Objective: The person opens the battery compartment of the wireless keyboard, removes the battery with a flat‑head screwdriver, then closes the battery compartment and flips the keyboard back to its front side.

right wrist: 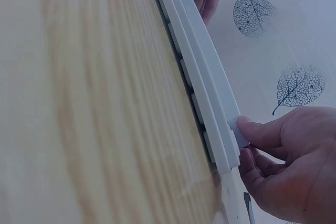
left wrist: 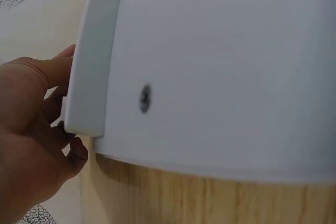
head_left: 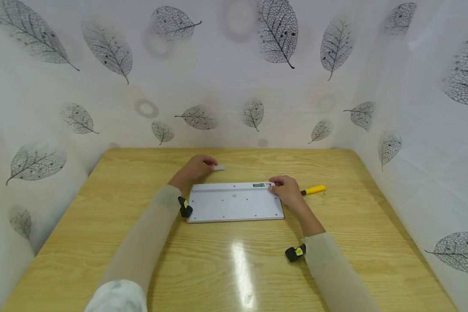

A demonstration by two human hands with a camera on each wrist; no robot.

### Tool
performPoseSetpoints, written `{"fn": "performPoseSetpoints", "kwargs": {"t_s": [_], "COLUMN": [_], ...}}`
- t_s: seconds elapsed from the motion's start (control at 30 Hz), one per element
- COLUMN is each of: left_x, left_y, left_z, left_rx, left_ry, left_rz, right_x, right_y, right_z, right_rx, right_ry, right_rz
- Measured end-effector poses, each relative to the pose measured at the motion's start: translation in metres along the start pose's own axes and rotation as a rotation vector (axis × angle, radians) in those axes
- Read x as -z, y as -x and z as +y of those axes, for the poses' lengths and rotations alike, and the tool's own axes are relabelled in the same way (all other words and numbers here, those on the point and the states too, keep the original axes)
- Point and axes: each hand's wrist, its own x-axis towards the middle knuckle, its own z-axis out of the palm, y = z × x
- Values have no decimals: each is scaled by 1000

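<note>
A white keyboard (head_left: pixel 234 208) lies face down near the middle of the counter (head_left: pixel 203 268), so its underside looks up; in the right wrist view, a row of its keys (right wrist: pixel 195 107) shows under the edge. On this underside there are several dark screws (head_left: pixel 222 200), and near the far right corner a small green piece (head_left: pixel 258 185) is visible in a recess (head_left: pixel 268 185); if it carries some writing, this is too small to read. The right hand (head_left: pixel 290 191) holds this corner, the thumb on the upper side and the other fingers curled at the edge. The left hand (head_left: pixel 198 167) is just beyond the far left part of the keyboard and pinches a small white strip (head_left: pixel 219 167) between thumb and fingers. To the right of the right hand lies a screwdriver (head_left: pixel 315 190) with yellow handle. Black wrist cameras (head_left: pixel 295 252) with yellow labels, not legible, are at both pale sleeves (head_left: pixel 339 268). Around the counter hangs a whitish cloth (head_left: pixel 210 86), printed with dark skeleton leaves and faint rings.
</note>
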Motion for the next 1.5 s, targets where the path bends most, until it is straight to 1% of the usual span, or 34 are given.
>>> {"fn": "performPoseSetpoints", "kwargs": {"t_s": [0.07,0.2,0.33,0.43,0.6,0.87,1.03,1.23,1.5], "left_x": [3,8,14,18,23,34,37,37,36], "left_y": [0,1,2,0,-7,-4,-4,-4,-2], "left_z": [-2,-6,-8,-13,-24,-32,-33,-32,-29], "left_rx": [8,-10,-17,-14,-17,8,28,29,38], "left_ry": [-8,-32,-18,-13,-69,-122,-145,-177,-151], "left_rz": [-1,8,11,7,22,39,46,46,55], "right_x": [0,0,0,0,0,-1,-1,0,1], "right_y": [0,0,0,-1,-1,-1,-1,0,-1], "right_z": [0,-1,-2,-1,-1,0,-1,0,1], "right_rx": [-1,-8,-7,-9,-15,-11,-15,-17,1], "right_ry": [-1,-1,7,8,0,-10,-7,-3,6], "right_rz": [0,1,2,1,2,2,4,4,6]}}
